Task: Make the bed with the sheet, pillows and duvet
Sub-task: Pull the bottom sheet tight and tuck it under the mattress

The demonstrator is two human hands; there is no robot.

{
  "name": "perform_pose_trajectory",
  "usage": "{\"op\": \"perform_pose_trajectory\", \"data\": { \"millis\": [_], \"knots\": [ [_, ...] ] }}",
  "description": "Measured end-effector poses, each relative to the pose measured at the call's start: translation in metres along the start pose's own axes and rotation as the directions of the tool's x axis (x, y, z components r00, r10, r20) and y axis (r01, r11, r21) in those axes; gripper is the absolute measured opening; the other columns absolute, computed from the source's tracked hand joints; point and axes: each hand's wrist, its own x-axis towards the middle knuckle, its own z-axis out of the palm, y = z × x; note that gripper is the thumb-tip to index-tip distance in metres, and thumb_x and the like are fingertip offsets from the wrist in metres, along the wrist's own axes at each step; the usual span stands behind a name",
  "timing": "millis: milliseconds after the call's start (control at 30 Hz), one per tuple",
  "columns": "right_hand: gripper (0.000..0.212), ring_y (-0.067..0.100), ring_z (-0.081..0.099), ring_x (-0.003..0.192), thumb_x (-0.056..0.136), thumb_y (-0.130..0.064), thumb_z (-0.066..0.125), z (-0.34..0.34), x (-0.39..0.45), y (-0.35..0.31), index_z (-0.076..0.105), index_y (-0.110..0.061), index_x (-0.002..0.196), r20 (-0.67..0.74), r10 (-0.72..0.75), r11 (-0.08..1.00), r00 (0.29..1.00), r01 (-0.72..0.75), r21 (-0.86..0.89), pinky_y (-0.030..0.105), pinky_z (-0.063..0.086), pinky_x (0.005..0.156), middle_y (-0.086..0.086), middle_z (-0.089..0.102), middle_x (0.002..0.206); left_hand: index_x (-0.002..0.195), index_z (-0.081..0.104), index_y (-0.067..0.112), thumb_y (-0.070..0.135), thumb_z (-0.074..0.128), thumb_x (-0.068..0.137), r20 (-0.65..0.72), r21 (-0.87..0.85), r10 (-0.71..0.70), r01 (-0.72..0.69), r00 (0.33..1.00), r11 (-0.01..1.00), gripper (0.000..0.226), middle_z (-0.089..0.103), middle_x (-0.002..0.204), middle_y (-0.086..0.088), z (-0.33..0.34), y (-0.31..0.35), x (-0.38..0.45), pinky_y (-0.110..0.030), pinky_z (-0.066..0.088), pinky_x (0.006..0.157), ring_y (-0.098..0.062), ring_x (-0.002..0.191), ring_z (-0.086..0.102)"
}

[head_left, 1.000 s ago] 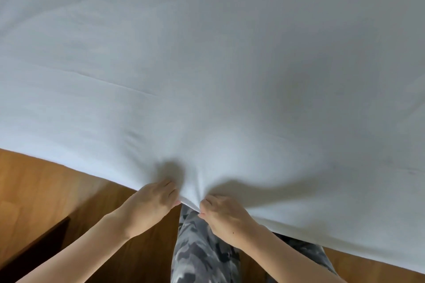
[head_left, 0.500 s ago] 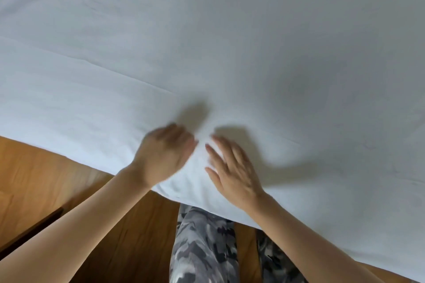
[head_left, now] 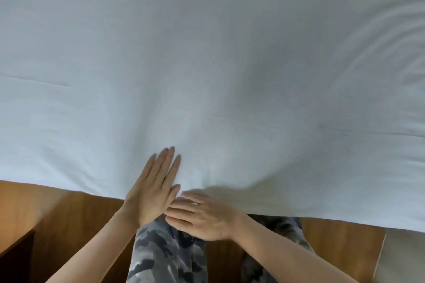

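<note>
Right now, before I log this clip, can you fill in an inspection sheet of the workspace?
Surface: bed covered by a white fabric sheet, mostly smooth, faint creases at the left and ripples at the far right.
Job's things: only the white sheet shows; its near edge hangs over the wooden floor. Pillows and duvet: nothing seen.
Clutter: nothing seen.
Hands: left hand flat, fingers straight, on the sheet at the near edge; right hand flat, fingers straight, just below the edge, fingertips by the left hand.
Cables: nothing seen.
Surroundings: dark furniture corner at lower left; grey camouflage trousers.
</note>
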Motion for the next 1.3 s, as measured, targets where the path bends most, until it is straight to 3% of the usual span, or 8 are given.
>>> {"op": "perform_pose_trajectory", "data": {
  "millis": [200, 433, 633, 767, 867, 1000, 1167, 1300],
  "knots": [
    [0.034, 0.024, 0.039, 0.136, 0.099, -0.022, 0.048, -0.012, -0.186, 0.053, 0.047, -0.009, 0.131, -0.237, 0.566, 0.824, 0.789, -0.554, 0.123, 0.042, 0.026, 0.116, 0.012, 0.048, 0.141, 0.152, 0.014, 0.003, 0.034, 0.034, 0.104, -0.250, -0.049, 0.266, -0.286, 0.931, 0.957, 0.061, 0.005, 0.160, -0.018, -0.002, 0.120, 0.068, -0.043, 0.023, 0.117, -0.032, 0.141, 0.027],
    [0.050, 0.029, 0.026, 0.141, 0.102, -0.031, 0.031, -0.025, -0.371, 0.144, 0.030, 0.000, 0.142, -0.269, 0.928, 0.318, 0.259, -0.926, 0.205, 0.039, 0.011, 0.120, 0.019, 0.034, 0.150, 0.149, 0.026, 0.004, 0.031, 0.040, 0.102, -0.313, 0.026, 0.424, -0.438, 0.850, 0.898, 0.056, 0.024, 0.156, -0.018, -0.015, 0.285, 0.213, -0.041, 0.027, 0.117, -0.030, 0.145, 0.024],
    [0.063, 0.024, 0.009, 0.148, 0.102, -0.040, 0.017, 0.036, -0.450, 0.130, 0.016, 0.000, 0.150, -0.093, 0.981, -0.121, -0.171, -0.908, 0.401, 0.044, 0.010, 0.120, 0.013, 0.012, 0.159, 0.153, 0.012, 0.005, 0.040, 0.020, 0.104, 0.121, 0.176, 0.580, -0.592, 0.806, 0.786, 0.061, 0.002, 0.160, -0.019, 0.031, 0.363, 0.248, -0.046, 0.002, 0.120, -0.034, 0.148, -0.004],
    [0.061, 0.019, 0.001, 0.148, 0.102, -0.040, 0.018, 0.060, -0.469, 0.089, 0.008, -0.006, 0.152, -0.007, 0.991, -0.122, -0.136, -0.909, 0.399, 0.032, -0.004, 0.120, 0.009, 0.005, 0.160, 0.153, 0.021, 0.013, 0.043, 0.025, 0.101, 0.240, 0.125, 0.680, -0.716, 0.693, 0.687, 0.059, 0.010, 0.161, -0.014, 0.041, 0.377, 0.240, -0.045, 0.000, 0.120, -0.030, 0.149, 0.007],
    [0.060, 0.017, 0.000, 0.148, 0.103, -0.043, 0.016, 0.059, -0.483, 0.081, 0.006, -0.008, 0.152, 0.005, 0.998, -0.060, -0.063, -0.919, 0.390, 0.031, -0.003, 0.120, 0.010, 0.008, 0.159, 0.143, 0.044, 0.015, 0.033, 0.039, 0.099, 0.136, 0.051, 0.756, -0.766, 0.640, 0.640, 0.048, 0.034, 0.154, -0.010, 0.033, 0.385, 0.246, -0.044, 0.013, 0.118, -0.028, 0.142, 0.032],
    [0.059, 0.014, 0.000, 0.148, 0.103, -0.039, 0.021, 0.043, -0.493, 0.098, 0.011, -0.006, 0.151, -0.069, 0.987, -0.097, -0.148, -0.872, 0.480, 0.034, 0.003, 0.120, 0.011, 0.014, 0.158, 0.129, 0.056, 0.008, 0.016, 0.053, 0.095, -0.131, -0.169, 0.606, -0.620, 0.785, 0.766, 0.035, 0.049, 0.143, -0.014, -0.001, 0.397, 0.280, -0.042, 0.037, 0.110, -0.030, 0.133, 0.045],
    [0.060, 0.018, 0.002, 0.149, 0.103, -0.038, 0.021, 0.015, -0.484, 0.145, 0.017, -0.001, 0.150, -0.140, 0.966, -0.119, -0.220, -0.850, 0.513, 0.033, 0.001, 0.121, 0.010, 0.009, 0.159, 0.138, 0.046, 0.008, 0.022, 0.046, 0.099, -0.261, -0.135, 0.399, -0.443, 0.879, 0.887, 0.041, 0.039, 0.149, -0.018, -0.043, 0.361, 0.375, -0.048, 0.034, 0.112, -0.033, 0.139, 0.035],
    [0.058, 0.023, 0.011, 0.147, 0.101, -0.035, 0.028, -0.009, -0.471, 0.189, 0.021, -0.001, 0.148, -0.220, 0.959, -0.041, -0.180, -0.853, 0.521, 0.037, 0.006, 0.120, 0.013, 0.016, 0.158, 0.140, 0.045, 0.004, 0.025, 0.041, 0.099, -0.306, -0.061, 0.129, -0.154, 0.943, 0.986, 0.046, 0.033, 0.151, -0.024, -0.072, 0.312, 0.435, -0.050, 0.033, 0.112, -0.040, 0.139, 0.031]
  ]
}}
